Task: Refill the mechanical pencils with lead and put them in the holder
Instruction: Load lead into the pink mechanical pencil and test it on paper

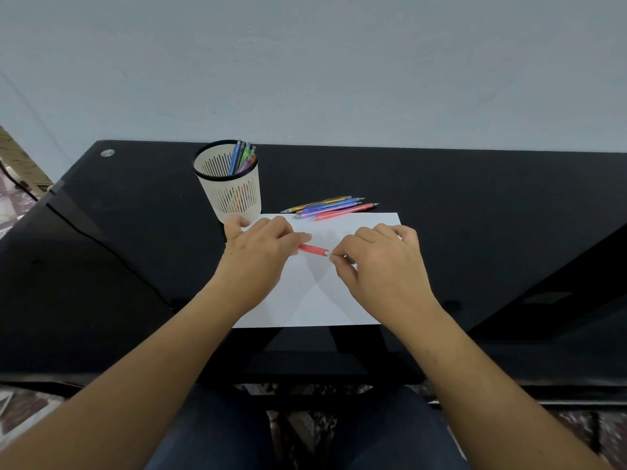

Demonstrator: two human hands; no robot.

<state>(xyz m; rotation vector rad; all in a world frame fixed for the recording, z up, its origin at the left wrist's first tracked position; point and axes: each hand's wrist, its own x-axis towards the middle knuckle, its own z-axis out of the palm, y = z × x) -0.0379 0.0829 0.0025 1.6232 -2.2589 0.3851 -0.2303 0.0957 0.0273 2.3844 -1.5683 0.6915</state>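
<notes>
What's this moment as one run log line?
left hand: grips red pencil | right hand: pinches at its tip | holder: several pencils inside | loose pencils: along far edge of paper

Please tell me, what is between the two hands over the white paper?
In the head view, a red mechanical pencil spans the gap: the left hand grips one end, the right hand pinches at its tip.

A red pencil (pixel 312 249), white paper (pixel 315 300), a cream, black-rimmed, slotted holder (pixel 234 195), a black table (pixel 475 205).
</notes>
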